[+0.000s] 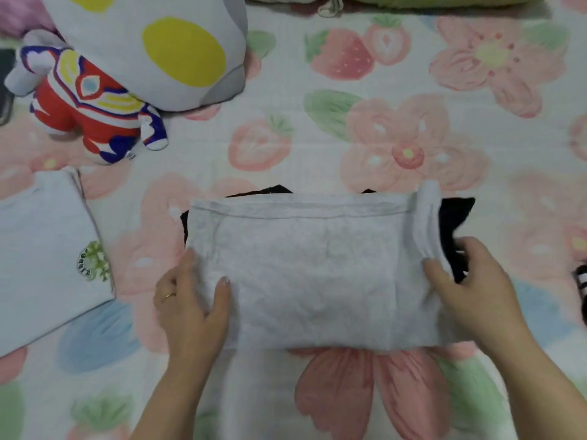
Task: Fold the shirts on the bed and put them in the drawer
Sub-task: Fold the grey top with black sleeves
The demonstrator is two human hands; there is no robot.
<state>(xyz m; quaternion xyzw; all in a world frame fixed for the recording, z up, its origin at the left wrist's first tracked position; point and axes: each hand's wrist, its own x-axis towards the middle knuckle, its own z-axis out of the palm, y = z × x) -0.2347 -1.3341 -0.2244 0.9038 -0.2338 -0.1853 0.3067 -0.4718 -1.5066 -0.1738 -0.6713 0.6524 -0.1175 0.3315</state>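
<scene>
Flowered bed sheet, my left grip and right grip each pinching a side edge of folded white shirt, lying on black shirt, second folded shirt at left, round green logo, letters too blurred to read

Obstacles we list: plush toy far left; folded white shirt near left; striped item at right edge. Open bedspread lies beyond the grey shirt, rightward.

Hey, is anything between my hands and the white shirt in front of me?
Nothing visible. The left hand and right hand grip the white shirt at its side edges. A black garment lies under it, not in the way. The drawer is out of view.
</scene>
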